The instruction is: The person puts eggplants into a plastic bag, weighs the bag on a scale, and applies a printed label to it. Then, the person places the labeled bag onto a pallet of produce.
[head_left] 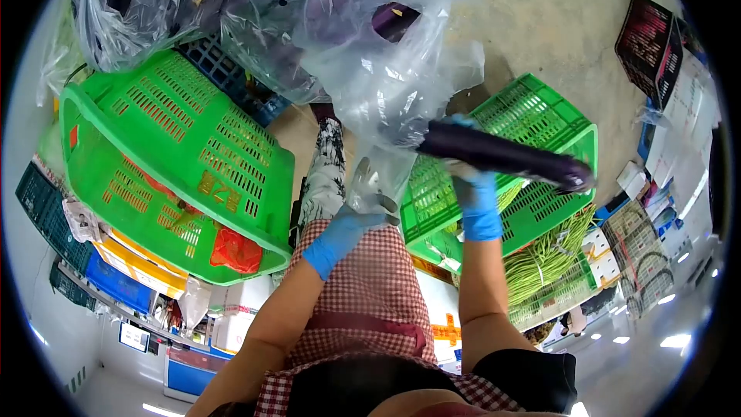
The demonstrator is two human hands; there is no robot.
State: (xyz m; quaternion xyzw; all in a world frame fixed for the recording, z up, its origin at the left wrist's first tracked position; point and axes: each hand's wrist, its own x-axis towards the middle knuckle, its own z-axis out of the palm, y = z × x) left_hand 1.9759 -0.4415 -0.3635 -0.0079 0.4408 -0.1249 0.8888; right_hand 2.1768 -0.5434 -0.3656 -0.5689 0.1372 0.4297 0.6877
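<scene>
A long dark purple eggplant point(502, 156) lies across my gloved right hand point(475, 193), whose fingers are wrapped round it from below and behind. The eggplant's left end touches or sits in the edge of a clear plastic bag point(386, 93). My left hand point(351, 228), in a blue and grey glove, is low by the bag's hanging lower part; its fingers are partly spread and it seems to hold nothing. More eggplants point(394, 22) show inside the plastic at the top.
A large green crate point(174, 150) stands at the left, with a red bag point(235, 251) in it. Another green crate point(532, 120) is right of centre, beside long green beans point(544, 259). A printed carton point(648, 50) lies at the upper right on the floor point(548, 23).
</scene>
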